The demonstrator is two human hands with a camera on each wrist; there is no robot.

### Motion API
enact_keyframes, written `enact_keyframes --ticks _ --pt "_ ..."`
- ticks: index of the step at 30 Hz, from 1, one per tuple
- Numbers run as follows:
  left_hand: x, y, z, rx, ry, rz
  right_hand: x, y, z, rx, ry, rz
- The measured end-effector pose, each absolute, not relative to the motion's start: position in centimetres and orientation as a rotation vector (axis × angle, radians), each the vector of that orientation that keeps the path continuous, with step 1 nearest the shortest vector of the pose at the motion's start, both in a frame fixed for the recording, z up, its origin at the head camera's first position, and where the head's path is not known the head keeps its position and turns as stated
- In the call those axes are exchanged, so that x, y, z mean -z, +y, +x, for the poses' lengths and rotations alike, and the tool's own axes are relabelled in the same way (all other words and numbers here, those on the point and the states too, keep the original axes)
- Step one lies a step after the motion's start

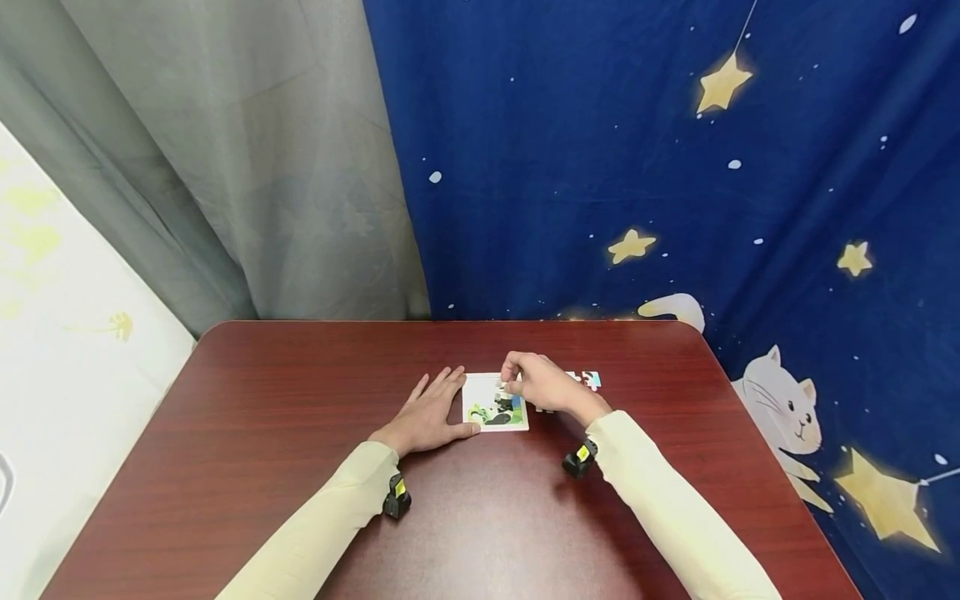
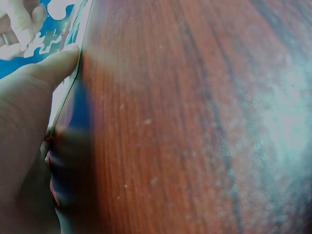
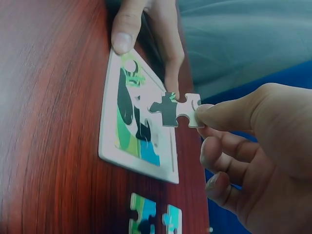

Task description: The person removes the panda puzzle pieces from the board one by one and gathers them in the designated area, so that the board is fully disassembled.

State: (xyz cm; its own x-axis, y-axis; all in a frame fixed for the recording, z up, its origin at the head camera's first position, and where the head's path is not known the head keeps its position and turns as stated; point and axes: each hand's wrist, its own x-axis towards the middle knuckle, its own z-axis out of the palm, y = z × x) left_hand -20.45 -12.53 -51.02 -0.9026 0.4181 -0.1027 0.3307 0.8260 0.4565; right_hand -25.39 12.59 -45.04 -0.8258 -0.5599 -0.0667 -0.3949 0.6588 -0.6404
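My right hand (image 1: 549, 385) pinches a jigsaw piece (image 3: 168, 110), grey-black and white with a bit of green, between thumb and fingertips. In the right wrist view the piece is held over the far side of a white-framed puzzle board (image 3: 108, 119). Panda pieces in black, white, green and blue fill the board's near part; its upper left is bare white in the head view. My left hand (image 1: 431, 414) lies at the board's left side with fingers extended, its thumb (image 3: 123, 42) resting on the near corner and a finger along another edge.
Loose puzzle pieces lie on the dark red wooden table (image 1: 300, 375) to the right of the board, among them a blue and white piece (image 1: 592, 380) and a green and blue piece (image 3: 142, 210). Grey and blue curtains (image 1: 540, 167) hang behind the table's far edge.
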Motion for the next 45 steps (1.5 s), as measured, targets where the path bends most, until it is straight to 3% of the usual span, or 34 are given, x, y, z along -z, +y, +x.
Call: enact_keyframes --ticks 18,26,45 --pt "52.5 -12.8 -20.9 -0.742 2.810 0.594 44.8 18.7 -24.5 0.947 2.626 -0.686" --pt "51.5 -12.8 -20.5 -0.678 2.816 0.598 45.0 21.4 -24.1 0.936 2.640 -0.642" --pt "51.2 -12.5 -20.4 -0.682 2.827 0.596 46.1 24.6 -24.5 0.976 2.599 -0.559"
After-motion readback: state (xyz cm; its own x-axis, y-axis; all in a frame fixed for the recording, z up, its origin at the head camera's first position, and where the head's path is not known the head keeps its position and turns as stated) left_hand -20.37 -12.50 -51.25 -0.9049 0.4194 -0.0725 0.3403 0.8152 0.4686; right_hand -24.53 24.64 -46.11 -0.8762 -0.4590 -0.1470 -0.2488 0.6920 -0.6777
